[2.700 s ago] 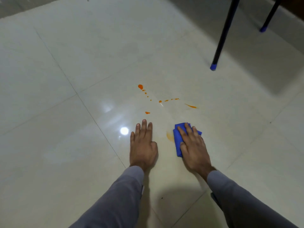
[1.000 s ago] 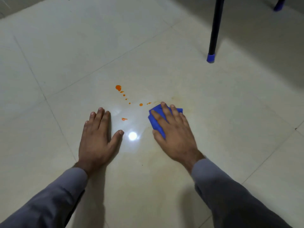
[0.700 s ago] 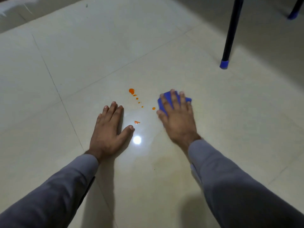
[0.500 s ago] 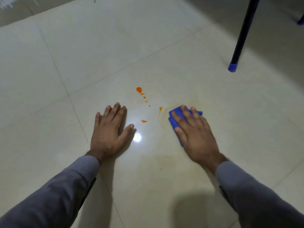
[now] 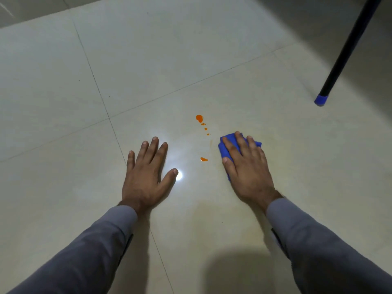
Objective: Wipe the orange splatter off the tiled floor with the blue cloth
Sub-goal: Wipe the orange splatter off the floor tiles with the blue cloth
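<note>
A: Two hands are lying on the tiled floor (image 5: pixel 212 60). How is each grip looking?

B: The right hand (image 5: pixel 247 169) is pressing flat on the blue cloth (image 5: pixel 225 147), fingers straight, not curling round it. The left hand (image 5: pixel 146 175) is resting palm down with its grip wide and fingers spreading, holding nothing.

A: Where is the orange splatter (image 5: pixel 199 118) sitting?

B: Between the hands: a large drop farthest away, small dots trailing toward the cloth, and one more drop just beside the right thumb. The cloth is lying just right of that trail, apart from it.

A: Anything else showing?

B: A black leg with a blue cap (image 5: pixel 320 100) is standing well apart, far right.
</note>
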